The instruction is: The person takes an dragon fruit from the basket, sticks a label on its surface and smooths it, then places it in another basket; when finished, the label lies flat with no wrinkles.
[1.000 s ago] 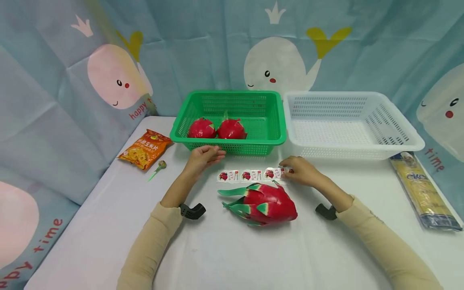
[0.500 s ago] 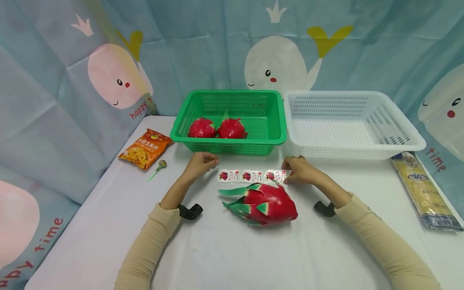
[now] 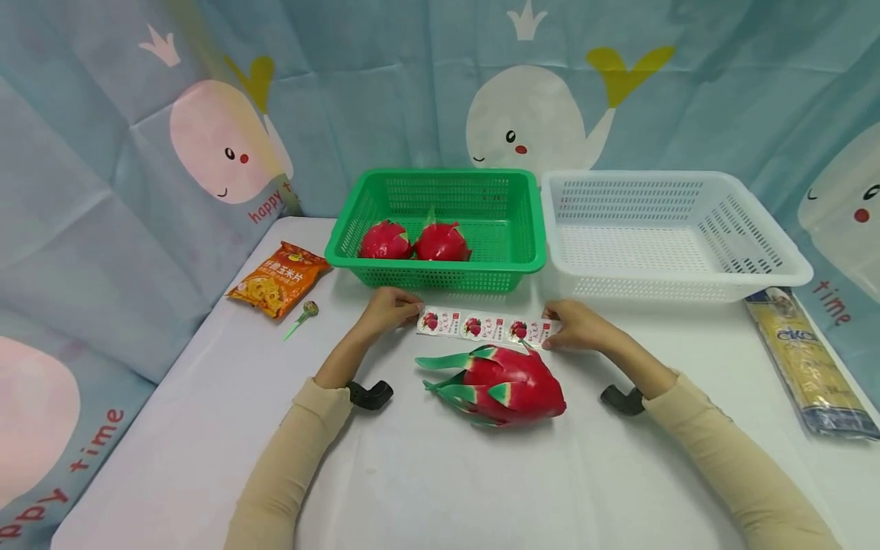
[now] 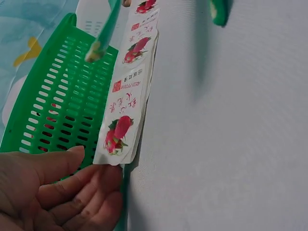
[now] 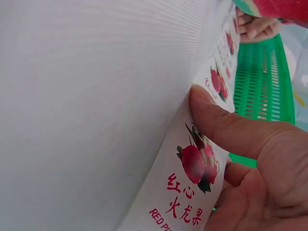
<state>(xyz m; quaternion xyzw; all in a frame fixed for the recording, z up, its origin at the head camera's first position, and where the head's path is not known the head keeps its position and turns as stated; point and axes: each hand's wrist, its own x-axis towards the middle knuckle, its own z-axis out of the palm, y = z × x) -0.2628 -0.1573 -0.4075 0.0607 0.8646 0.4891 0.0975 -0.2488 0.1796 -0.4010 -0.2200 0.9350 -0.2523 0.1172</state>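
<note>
A strip of dragon fruit stickers [image 3: 472, 326] stretches between the two hands, behind a large red dragon fruit [image 3: 516, 386] with green leaves. My right hand [image 3: 580, 326] pinches the strip near its right end. In the right wrist view the thumb [image 5: 226, 118] presses on the printed face and the fingers lie behind it. At the strip's left end is my left hand [image 3: 392, 309]. The left wrist view shows its loosely bent fingers [image 4: 103, 190] right under the strip's end, while the thumb [image 4: 65, 161] stands apart from the paper.
Behind the hands stand a green basket [image 3: 436, 273] with two dragon fruits [image 3: 442, 242] and a white basket [image 3: 681, 286]. An orange snack bag [image 3: 278, 280] and a lollipop [image 3: 309, 308] lie left. A long yellow package [image 3: 814, 367] lies right.
The sticker strip has shifted slightly back and now tilts down to the right. My left hand has come from the green basket's front down to the strip's left end.
</note>
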